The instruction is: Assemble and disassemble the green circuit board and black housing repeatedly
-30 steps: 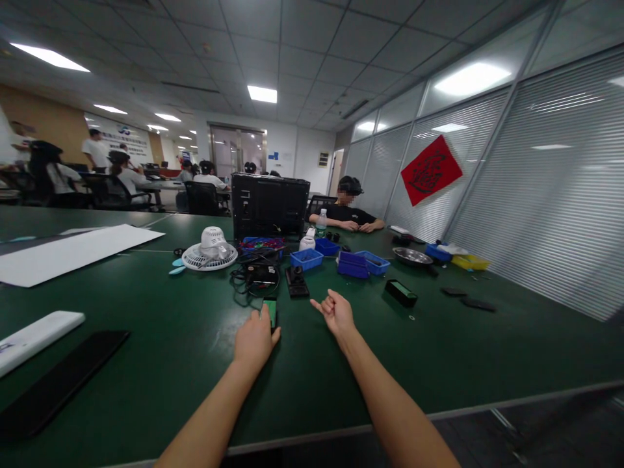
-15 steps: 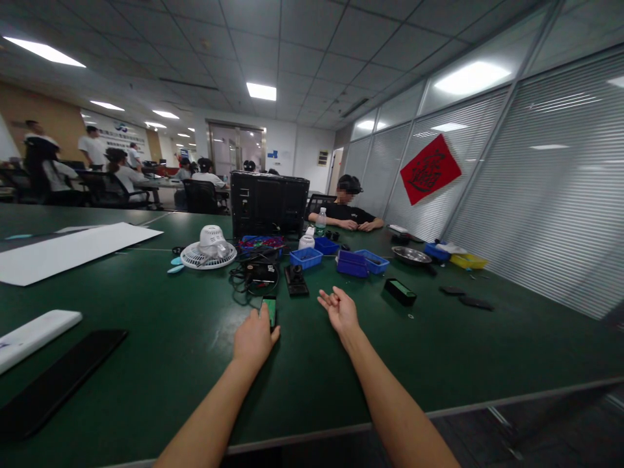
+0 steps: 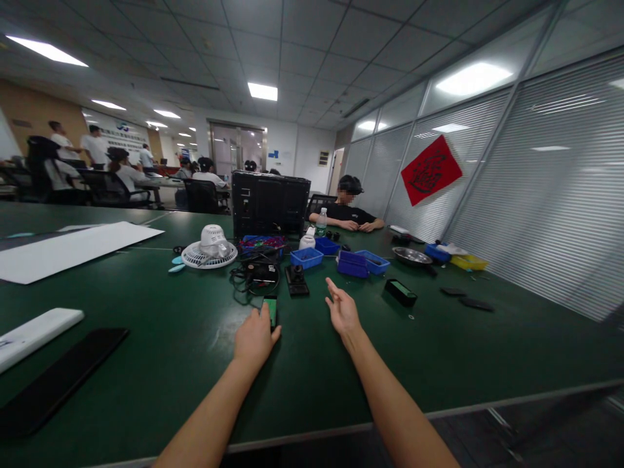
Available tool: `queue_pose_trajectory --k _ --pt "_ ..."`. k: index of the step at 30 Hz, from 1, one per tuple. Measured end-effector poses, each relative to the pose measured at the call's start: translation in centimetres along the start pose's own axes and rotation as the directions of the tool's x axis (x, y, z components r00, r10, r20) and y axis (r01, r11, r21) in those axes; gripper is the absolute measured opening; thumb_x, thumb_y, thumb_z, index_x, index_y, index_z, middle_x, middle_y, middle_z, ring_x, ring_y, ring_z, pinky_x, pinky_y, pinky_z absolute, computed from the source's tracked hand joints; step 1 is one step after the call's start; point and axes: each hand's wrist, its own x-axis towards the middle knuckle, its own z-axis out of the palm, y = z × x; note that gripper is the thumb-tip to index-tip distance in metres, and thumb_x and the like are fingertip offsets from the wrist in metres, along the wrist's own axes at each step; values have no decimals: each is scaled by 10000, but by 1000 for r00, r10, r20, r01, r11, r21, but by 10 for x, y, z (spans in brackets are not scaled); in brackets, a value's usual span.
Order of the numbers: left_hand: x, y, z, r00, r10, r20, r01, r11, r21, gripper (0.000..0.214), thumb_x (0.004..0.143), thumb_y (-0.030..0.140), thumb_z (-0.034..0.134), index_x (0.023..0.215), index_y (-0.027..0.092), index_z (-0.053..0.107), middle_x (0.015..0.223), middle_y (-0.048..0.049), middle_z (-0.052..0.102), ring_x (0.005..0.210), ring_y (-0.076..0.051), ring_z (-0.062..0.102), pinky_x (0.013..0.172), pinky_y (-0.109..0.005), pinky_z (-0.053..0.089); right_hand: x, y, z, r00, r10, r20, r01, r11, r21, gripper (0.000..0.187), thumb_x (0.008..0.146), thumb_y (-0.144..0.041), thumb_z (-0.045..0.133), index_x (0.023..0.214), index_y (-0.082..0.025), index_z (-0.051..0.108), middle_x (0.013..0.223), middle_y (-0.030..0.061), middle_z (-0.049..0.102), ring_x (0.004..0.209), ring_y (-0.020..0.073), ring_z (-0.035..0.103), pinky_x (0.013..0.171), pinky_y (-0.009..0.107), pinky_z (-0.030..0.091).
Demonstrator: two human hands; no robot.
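Observation:
My left hand [image 3: 254,339] rests on the green table [image 3: 160,338] with its fingers closed around the near end of a small green board [image 3: 271,307]. My right hand [image 3: 343,309] hovers just right of it, fingers stretched forward and apart, holding nothing. Ahead of both hands lie a small black block [image 3: 296,281] and a tangle of black cables [image 3: 255,275]. A black and green box [image 3: 400,292] sits to the right of my right hand.
Blue bins [image 3: 307,258] and a white fan [image 3: 209,249] stand before a black computer case [image 3: 270,205]. A metal bowl [image 3: 412,256] and yellow tray [image 3: 470,262] lie at right. White sheet [image 3: 68,248], white bar [image 3: 34,331] and black strip [image 3: 58,380] lie left. A person [image 3: 347,211] sits opposite.
My right hand has gone from a loose curl to straightened fingers and moved slightly forward and right. My left hand has stayed on the green board.

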Motion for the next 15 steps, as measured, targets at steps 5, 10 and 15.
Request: queue_pose_trajectory --k 5,10,15 --pt "-3 6 0 997 66 37 -61 993 -105 663 794 463 454 1353 158 270 1053 -136 538 927 -230 560 744 -285 408 4 5 1 998 41 -38 -37 995 98 217 658 -347 512 518 -191 456 1142 68 589 1015 207 526 768 324 413" --pt "-10 22 6 961 263 89 -200 878 -436 862 747 407 553 1406 199 38 1185 -99 540 980 -190 557 811 -260 397 7 10 1 995 50 -81 -59 991 -120 265 668 -420 537 750 -181 617 940 74 645 919 221 553 683 292 420" --pt "-6 26 22 943 315 103 -182 753 -632 701 786 230 466 1392 212 114 1155 -38 574 731 -100 582 769 -230 428 -3 13 6 995 -3 101 54 858 -510 462 712 -482 515 1069 -191 552 1018 78 593 924 209 549 721 288 415"
